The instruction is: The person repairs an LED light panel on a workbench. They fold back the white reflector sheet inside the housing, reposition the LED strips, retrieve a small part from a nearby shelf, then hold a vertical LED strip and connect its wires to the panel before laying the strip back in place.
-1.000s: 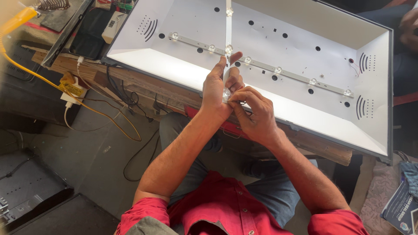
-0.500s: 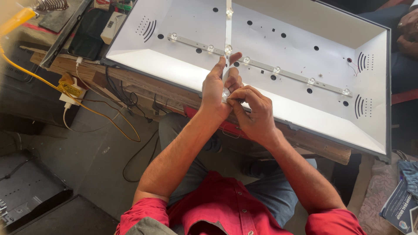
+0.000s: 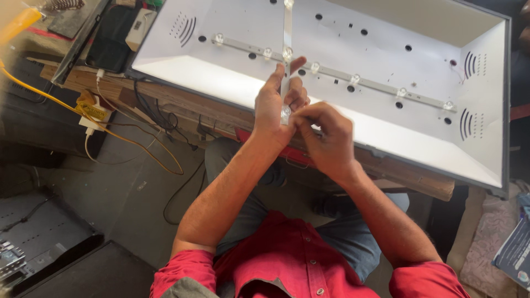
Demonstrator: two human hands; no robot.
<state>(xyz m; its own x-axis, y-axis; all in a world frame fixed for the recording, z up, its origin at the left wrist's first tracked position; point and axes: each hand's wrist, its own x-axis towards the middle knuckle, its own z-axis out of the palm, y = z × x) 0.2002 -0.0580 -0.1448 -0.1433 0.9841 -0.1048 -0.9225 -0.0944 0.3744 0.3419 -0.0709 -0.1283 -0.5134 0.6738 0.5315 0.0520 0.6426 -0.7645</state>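
Note:
A big white backlight tray point(image 3: 232, 83) with dark holes lies on a wooden bench. One light strip with clear round lenses point(image 3: 353, 77) runs across its floor. A second narrow strip point(image 3: 287, 33) stands lengthwise over the tray. My left hand point(image 3: 273, 102) holds its near end, fingers stretched along it. My right hand point(image 3: 326, 135) pinches the same strip at a round lens point(image 3: 285, 113) near the tray's front edge. Both hands touch each other.
Yellow and white cables point(image 3: 105, 118) with a plug hang off the bench at left. A dark phone point(image 3: 110, 36) lies on the bench's left end. A black panel point(image 3: 38, 243) rests on the floor at lower left; papers point(image 3: 513, 248) at lower right.
Both hands stay on the strip's near end; the right hand's fingers have shifted slightly at the lens. Nothing else has moved.

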